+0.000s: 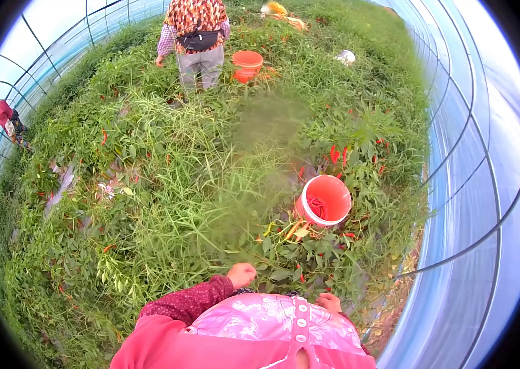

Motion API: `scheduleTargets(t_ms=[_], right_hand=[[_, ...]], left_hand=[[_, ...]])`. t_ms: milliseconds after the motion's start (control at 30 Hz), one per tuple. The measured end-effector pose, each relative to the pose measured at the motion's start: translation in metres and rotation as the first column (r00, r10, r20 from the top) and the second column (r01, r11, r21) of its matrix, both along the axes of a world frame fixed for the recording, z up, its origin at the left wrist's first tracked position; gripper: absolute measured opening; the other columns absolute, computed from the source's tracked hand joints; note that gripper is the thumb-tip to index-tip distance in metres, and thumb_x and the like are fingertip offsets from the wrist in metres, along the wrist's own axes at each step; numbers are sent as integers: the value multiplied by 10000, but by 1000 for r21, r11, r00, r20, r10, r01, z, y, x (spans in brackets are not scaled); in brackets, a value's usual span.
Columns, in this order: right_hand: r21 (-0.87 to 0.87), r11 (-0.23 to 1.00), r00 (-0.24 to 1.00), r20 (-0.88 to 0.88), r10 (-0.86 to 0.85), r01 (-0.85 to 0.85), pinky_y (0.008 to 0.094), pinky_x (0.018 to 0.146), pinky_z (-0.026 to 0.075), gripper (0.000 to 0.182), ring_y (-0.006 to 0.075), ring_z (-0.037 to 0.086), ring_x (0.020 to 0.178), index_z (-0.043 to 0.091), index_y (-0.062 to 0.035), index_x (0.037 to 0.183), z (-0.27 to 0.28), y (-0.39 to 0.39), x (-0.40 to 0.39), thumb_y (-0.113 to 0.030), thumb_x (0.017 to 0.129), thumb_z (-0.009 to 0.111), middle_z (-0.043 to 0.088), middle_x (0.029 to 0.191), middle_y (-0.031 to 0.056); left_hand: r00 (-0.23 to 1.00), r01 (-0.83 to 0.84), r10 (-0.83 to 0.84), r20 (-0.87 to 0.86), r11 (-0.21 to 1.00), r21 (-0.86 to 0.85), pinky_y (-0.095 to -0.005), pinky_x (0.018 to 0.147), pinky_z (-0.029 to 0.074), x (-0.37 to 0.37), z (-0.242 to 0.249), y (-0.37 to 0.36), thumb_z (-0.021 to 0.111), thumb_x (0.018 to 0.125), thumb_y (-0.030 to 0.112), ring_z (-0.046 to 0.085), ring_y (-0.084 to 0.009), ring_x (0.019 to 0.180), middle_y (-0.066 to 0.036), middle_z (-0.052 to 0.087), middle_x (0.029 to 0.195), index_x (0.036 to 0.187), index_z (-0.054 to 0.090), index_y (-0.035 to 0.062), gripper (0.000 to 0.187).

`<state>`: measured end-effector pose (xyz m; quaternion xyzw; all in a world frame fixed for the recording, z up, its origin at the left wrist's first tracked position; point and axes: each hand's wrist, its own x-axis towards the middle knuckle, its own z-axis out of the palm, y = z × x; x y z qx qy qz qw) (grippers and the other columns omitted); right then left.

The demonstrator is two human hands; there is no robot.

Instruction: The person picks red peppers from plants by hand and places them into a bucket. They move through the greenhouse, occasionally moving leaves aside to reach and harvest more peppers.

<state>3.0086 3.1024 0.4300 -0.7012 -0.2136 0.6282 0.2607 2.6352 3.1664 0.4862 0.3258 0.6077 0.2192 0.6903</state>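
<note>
My left hand (241, 275) is in front of my body, just above the pepper plants, its fingers curled in; whatever may be inside them is hidden. Close to my right side, my right hand (329, 302) is partly covered by my clothing, with its visible fingers bent, and its contents do not show. Ahead of both hands, a red bucket (337, 195) with a pale rim leans among the plants. Red chili peppers (316, 206) lie in its bottom. Orange chili peppers (293, 230) are beside the bucket's near side, apart from my hands.
A person (201, 40) stands ahead near another red bucket (247, 65). Another person (7, 120) bends at the far left. Tall grass (180, 178) mixes with the plants. Plastic greenhouse sheeting (456, 227) on curved poles borders the right. A white container (346, 58) lies farther back.
</note>
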Motion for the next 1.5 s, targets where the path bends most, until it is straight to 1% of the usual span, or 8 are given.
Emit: scheduleTargets(t_ms=[633, 667, 733, 800, 1067, 1367, 1433, 1500], right_hand=[[98, 964, 936, 281, 212, -248, 266, 490, 466, 339, 128, 599, 586, 579, -32, 1000, -5, 24, -17, -203, 709, 617, 630, 709, 61], [82, 979, 954, 253, 161, -187, 274, 467, 449, 322, 129, 571, 543, 586, -44, 993, 6, 26, -20, -194, 708, 593, 623, 681, 61], [66, 982, 937, 317, 149, -178, 278, 475, 454, 301, 141, 572, 539, 597, -52, 974, 15, 27, -20, -187, 706, 585, 624, 676, 68], [40, 987, 931, 339, 134, -156, 302, 508, 472, 307, 164, 595, 574, 608, -47, 972, 12, 29, -21, -174, 693, 587, 625, 688, 75], [113, 986, 924, 351, -151, 119, 355, 524, 470, 278, 222, 599, 587, 624, -4, 890, -10, -57, -25, -141, 651, 589, 625, 684, 143], [-155, 984, 856, 516, 9, 83, 427, 703, 470, 226, 362, 599, 746, 664, -50, 778, -15, -131, -24, -210, 716, 517, 625, 787, 197], [-144, 990, 825, 558, 90, -11, 416, 691, 475, 248, 349, 607, 740, 661, -45, 790, -29, -130, -25, -231, 726, 510, 621, 790, 210], [31, 950, 902, 306, -305, 311, 315, 531, 471, 245, 178, 593, 581, 610, -9, 912, -31, -126, -26, -105, 687, 587, 614, 660, 92]], left_hand=[[983, 179, -168, -76, 965, 189, -295, 537, 505, -16, -13, 19, 527, 772, 35, 593, -166, 594, -113, 615, 743, 876, 575, -24, 129], [971, 204, -222, 87, 962, 180, -280, 550, 497, -28, -56, 27, 550, 771, 39, 604, -168, 609, -107, 620, 735, 878, 578, -25, 127], [785, 398, -619, 15, 524, 753, -272, 553, 492, -26, -175, 42, 552, 796, 58, 590, -152, 600, -98, 618, 732, 886, 585, -12, 119], [770, 636, -588, -250, 737, 226, -273, 553, 493, -83, -224, 50, 550, 800, 60, 588, -150, 600, -96, 616, 731, 887, 585, -9, 116], [772, 633, -636, -12, 766, 112, -278, 554, 498, 11, -91, 83, 539, 815, 68, 578, -142, 598, -87, 609, 727, 887, 583, 3, 106], [767, 634, -634, 97, 773, 28, -286, 540, 506, 73, -21, 87, 524, 835, 100, 548, -124, 583, -52, 572, 722, 919, 556, 35, 112], [772, 636, -636, -9, 772, 6, -274, 531, 500, 86, -12, 78, 525, 818, 105, 537, -121, 568, -42, 557, 734, 946, 544, 45, 143], [762, 648, -648, -19, 762, 15, -257, 527, 483, 93, -10, 70, 520, 805, 88, 535, -111, 582, -50, 574, 754, 947, 557, 23, 161]])
